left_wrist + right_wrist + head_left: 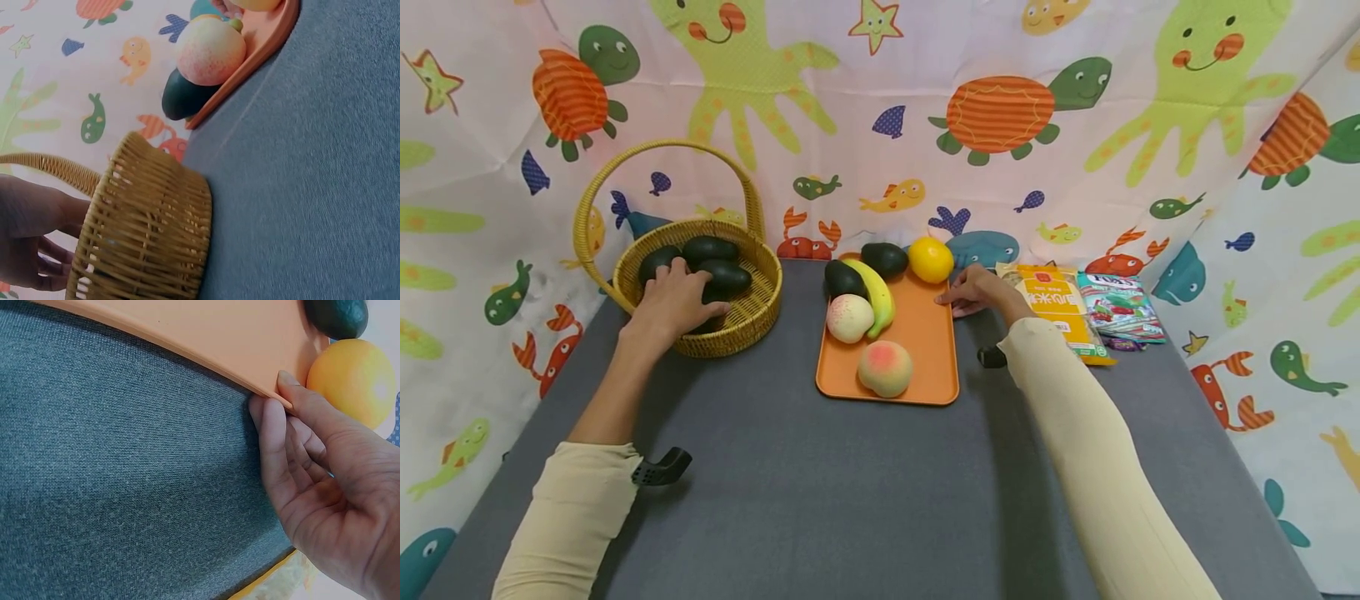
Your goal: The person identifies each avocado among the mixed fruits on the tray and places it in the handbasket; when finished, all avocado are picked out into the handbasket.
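Observation:
My left hand (674, 300) reaches into a round wicker basket (763, 321) with a tall handle, its fingers over dark avocados (727, 279). The left wrist view shows its fingers loosely spread behind the basket wall (150, 219); their tips are hidden. On the right, my right hand (976, 290) pinches the right rim of an orange tray (928, 350), thumb on top and fingers beneath, close to a yellow-orange round fruit (351, 381). Also on the tray lie a banana (880, 302), two avocados (883, 260), a pale speckled peach (849, 318) and a pink-topped peach (885, 369).
Right of the tray, a yellow food packet (1060, 308) and a green snack packet (1122, 308) lie beside my right forearm. A printed cloth (895, 92) with sea animals hangs behind the grey table (820, 500) and along its sides.

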The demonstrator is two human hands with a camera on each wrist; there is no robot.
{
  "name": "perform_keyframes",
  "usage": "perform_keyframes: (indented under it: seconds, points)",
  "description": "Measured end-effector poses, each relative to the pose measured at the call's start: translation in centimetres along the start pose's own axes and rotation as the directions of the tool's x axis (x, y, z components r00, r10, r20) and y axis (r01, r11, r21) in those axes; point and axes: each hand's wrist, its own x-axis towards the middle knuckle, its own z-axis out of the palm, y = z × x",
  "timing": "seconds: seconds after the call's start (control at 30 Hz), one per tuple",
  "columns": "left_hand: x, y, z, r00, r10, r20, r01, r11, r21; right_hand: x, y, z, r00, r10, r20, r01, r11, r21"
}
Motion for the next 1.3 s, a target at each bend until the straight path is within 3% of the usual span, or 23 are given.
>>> perform_keyframes:
  seconds: [0.27,0.47,0.57,1.1,1.3]
  points:
    - [1.3,2.5,-0.3,0.996,0.029,-0.08,-0.032,0.999,-0.032,-0.5,-0.5,-0.1,1.0,0.006,0.014,-0.005,1.0,-0.013]
    - [2.9,5.1,-0.1,0.977,0.082,-0.195,-0.092,0.995,-0.04,-0.3,-0.2,-0.2,1.0,-0.007,0.012,0.007,1.0,-0.021]
    - [3.7,6.2,0.0,0.972,0.102,-0.212,-0.119,0.991,-0.066,-0.1,0.0,-0.1,1.0,-0.012,0.007,0.012,1.0,-0.009]
    - [8.1,10.1,1.0,0.952,0.205,-0.228,-0.238,0.963,-0.129,-0.1,0.1,-0.1,0.999,-0.032,-0.001,0.032,0.999,-0.04]
    - [9.4,11.7,1.6,0.957,0.249,-0.148,-0.273,0.946,-0.173,0.1,0.1,0.0,1.0,-0.025,-0.011,0.025,1.0,-0.017]
